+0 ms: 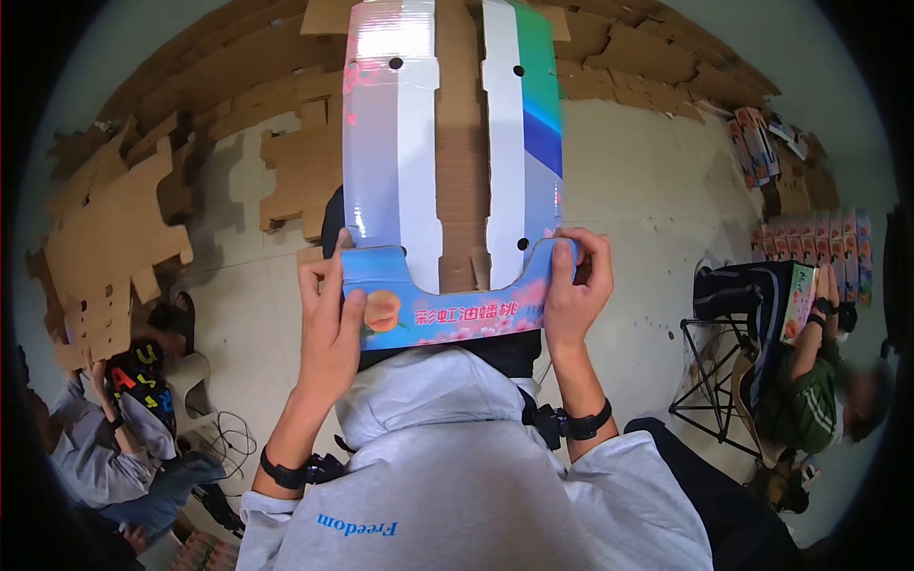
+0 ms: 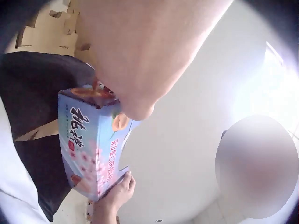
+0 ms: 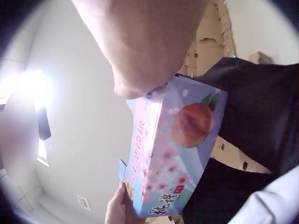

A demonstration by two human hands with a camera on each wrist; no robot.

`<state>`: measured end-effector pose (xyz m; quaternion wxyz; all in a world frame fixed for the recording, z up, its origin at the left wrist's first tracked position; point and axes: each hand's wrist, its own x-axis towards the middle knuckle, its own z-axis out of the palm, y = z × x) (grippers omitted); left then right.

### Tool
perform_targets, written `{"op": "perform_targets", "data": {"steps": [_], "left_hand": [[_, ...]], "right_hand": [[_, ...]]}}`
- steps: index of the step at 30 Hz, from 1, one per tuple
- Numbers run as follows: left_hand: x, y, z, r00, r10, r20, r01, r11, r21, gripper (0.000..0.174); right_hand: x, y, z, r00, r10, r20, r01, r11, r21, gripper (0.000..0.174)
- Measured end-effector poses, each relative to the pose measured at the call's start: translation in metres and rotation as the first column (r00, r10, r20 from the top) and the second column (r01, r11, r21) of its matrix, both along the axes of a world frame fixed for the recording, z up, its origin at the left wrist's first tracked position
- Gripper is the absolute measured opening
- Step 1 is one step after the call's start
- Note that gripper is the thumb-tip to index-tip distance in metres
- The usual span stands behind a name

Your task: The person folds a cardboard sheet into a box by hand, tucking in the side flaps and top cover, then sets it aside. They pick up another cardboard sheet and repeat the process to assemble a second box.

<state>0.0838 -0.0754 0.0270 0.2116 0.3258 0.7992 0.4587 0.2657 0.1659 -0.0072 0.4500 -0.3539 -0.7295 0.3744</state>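
Note:
A printed cardboard fruit box (image 1: pixel 447 325) lies across the person's lap in the head view, its long body reaching away from them. Blue and pink panels show a peach and blossoms, and two white inner flaps (image 1: pixel 505 162) leave a brown strip between them. The left hand (image 1: pixel 331 303) grips the near left corner, thumb on the near end panel. At the opposite corner, the right hand (image 1: pixel 579 290) holds the same panel with thumb in front and fingers curled. Both wrist views show the box's printed end (image 2: pixel 81 140), with the peach picture (image 3: pixel 192 125) large in the right one.
Flat brown cardboard blanks (image 1: pixel 124 238) lean and lie at left and along the back. Printed boxes (image 1: pixel 814 243) stand in rows at right. One person (image 1: pixel 814 381) sits at right holding a printed box; another person (image 1: pixel 86 447) is at left. Cables (image 1: pixel 233 438) trail on the floor.

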Motion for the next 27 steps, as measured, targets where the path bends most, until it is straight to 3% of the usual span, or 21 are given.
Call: {"op": "perform_targets", "data": {"steps": [3, 6, 9, 12, 15, 19, 25, 27], "left_hand": [[-0.002, 0.011, 0.014, 0.999, 0.020, 0.035, -0.018, 0.998, -0.063, 0.063], [-0.007, 0.024, 0.014, 0.996, 0.085, 0.033, -0.085, 0.996, 0.025, 0.061], [-0.021, 0.041, 0.019, 0.942, 0.065, -0.328, -0.025, 0.992, 0.125, 0.061], [-0.036, 0.055, 0.044, 0.774, -0.142, -0.617, 0.155, 0.987, -0.033, 0.057], [-0.037, 0.077, 0.056, 0.552, -0.523, -0.650, 0.477, 0.837, -0.268, 0.041], [-0.046, 0.100, 0.065, 0.449, -0.540, -0.712, 0.463, 0.822, -0.332, 0.025], [-0.036, 0.099, 0.042, 0.398, -0.583, -0.708, 0.535, 0.774, -0.337, 0.026], [-0.033, 0.095, 0.041, 0.433, -0.579, -0.691, 0.538, 0.781, -0.317, 0.027]], "right_hand": [[-0.001, -0.003, 0.000, 0.999, -0.051, -0.005, 0.051, 0.998, 0.034, 0.017], [-0.002, -0.004, -0.003, 0.998, -0.064, 0.025, 0.062, 0.996, 0.061, 0.018], [-0.005, -0.005, -0.001, 0.995, -0.076, 0.070, 0.072, 0.996, 0.053, 0.021], [-0.007, -0.009, 0.007, 0.984, -0.112, 0.139, 0.100, 0.991, 0.089, 0.024], [-0.007, -0.010, 0.009, 0.972, -0.143, 0.186, 0.114, 0.981, 0.157, 0.025], [-0.008, -0.009, 0.007, 0.970, -0.167, 0.178, 0.131, 0.972, 0.197, 0.025], [-0.007, -0.010, 0.008, 0.965, -0.167, 0.203, 0.121, 0.967, 0.224, 0.024], [-0.007, -0.010, 0.012, 0.963, -0.148, 0.224, 0.099, 0.972, 0.214, 0.023]]}}
